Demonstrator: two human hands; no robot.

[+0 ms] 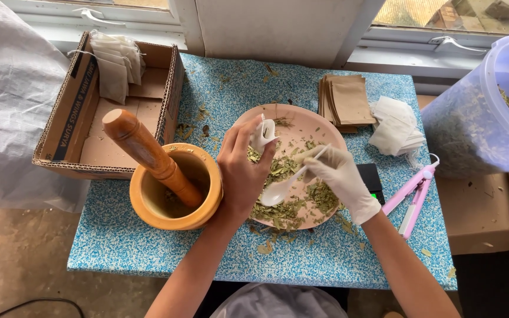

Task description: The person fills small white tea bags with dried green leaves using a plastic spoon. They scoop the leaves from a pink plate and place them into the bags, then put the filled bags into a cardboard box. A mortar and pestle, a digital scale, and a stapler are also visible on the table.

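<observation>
**Leaves spooned over a plate on a speckled blue table**

A blue speckled table (148, 247) is set under a window sill, with bare floor seen at the lower left. At the far left, white sacking (7, 100) is draped beside a cardboard box (72, 112); a bundle of small white bags (116, 62) is leaned in its back corner. Just right of the box, a wooden mortar (175, 188) is stood on the table, with a wooden pestle (148, 154) tilted in it.

Next, the bare left hand (241, 171) is held over the near edge of a pink plate (319, 126); its fingers are closed around a small white bag (263, 134), pinched upright at the fingertips. Dried green leaves (296, 200) are spread on the plate's near half. The gloved right hand (340, 176) is closed around the handle of a white spoon (278, 191), whose bowl is rested low among the leaves, below the bag.

Further right, a stack of brown paper envelopes (346, 100), a heap of white bags (396, 126), a pink clamp-like tool (413, 197) and a clear plastic tub (478, 112) of leaves are noted.
</observation>
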